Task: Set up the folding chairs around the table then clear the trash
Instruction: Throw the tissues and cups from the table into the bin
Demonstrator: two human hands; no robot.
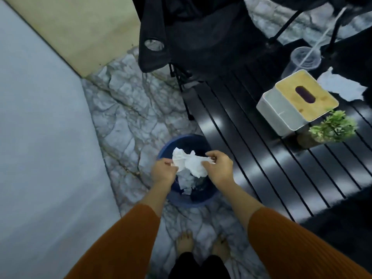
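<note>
Both my hands hold a crumpled tissue over the bin.

My left hand [163, 171] and right hand [219, 168] pinch opposite ends of the white tissue [190, 163], fingers closed on it, directly above the blue bin [187, 200] on the marble floor. At two o'clock, the black slatted desk [261, 158] carries a tissue box [296, 101], a small plant [332, 126], a plastic cup [302, 61] and another tissue. At twelve o'clock stands a black folding chair [181, 37].

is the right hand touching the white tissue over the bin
Touching. The head view shows the right hand pinching the white tissue at its edge, above the blue bin.
</note>
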